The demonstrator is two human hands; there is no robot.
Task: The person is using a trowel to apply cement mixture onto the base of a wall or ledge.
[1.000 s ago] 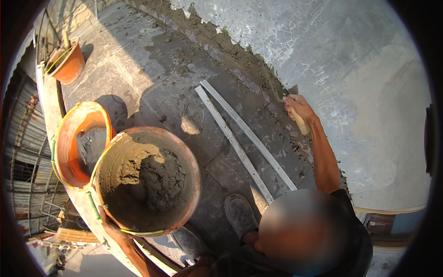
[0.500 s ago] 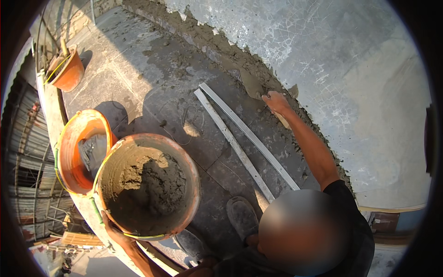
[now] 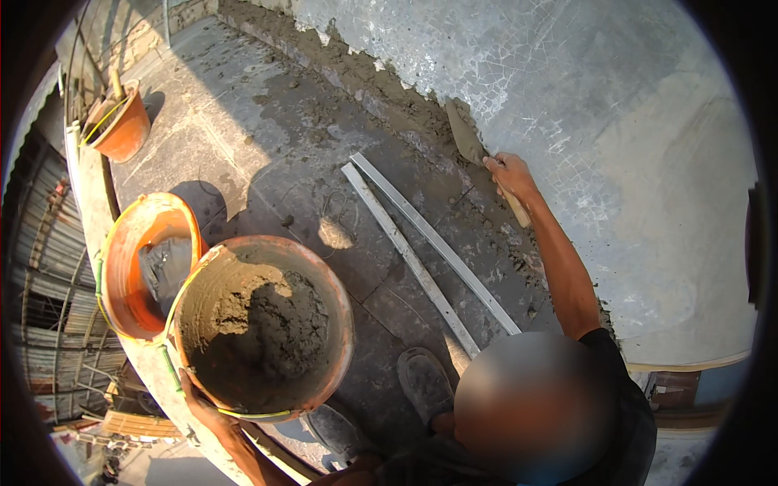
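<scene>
Head view: a broad grey surface (image 3: pixel 616 130), crazed with fine pale cracks, fills the upper right, and below and left of it spreads the dark, mortar-spattered floor (image 3: pixel 373 324). A rough strip of wet mortar (image 3: pixel 365 77) runs along the boundary between the two. At lower left is the large bucket (image 3: pixel 346 324), its mortar heaped and partly in shadow; just behind it to the left sits an orange bucket (image 3: pixel 126 263) containing something grey. Two long metal bars (image 3: pixel 410 257) lie on the floor between the large bucket and the mortar strip, close at their far ends and spreading toward the person. A smaller orange bucket (image 3: pixel 128 134) stands well apart at upper left. The trowel (image 3: pixel 464 138) is at the strip's edge, its blade pointing up and left, its wooden handle grasped by the curled fingers of the right hand (image 3: pixel 510 172). The left hand (image 3: pixel 198 405) is against the large bucket's lower left side; its fingers are mostly hidden, so I cannot tell whether they clasp it.
</scene>
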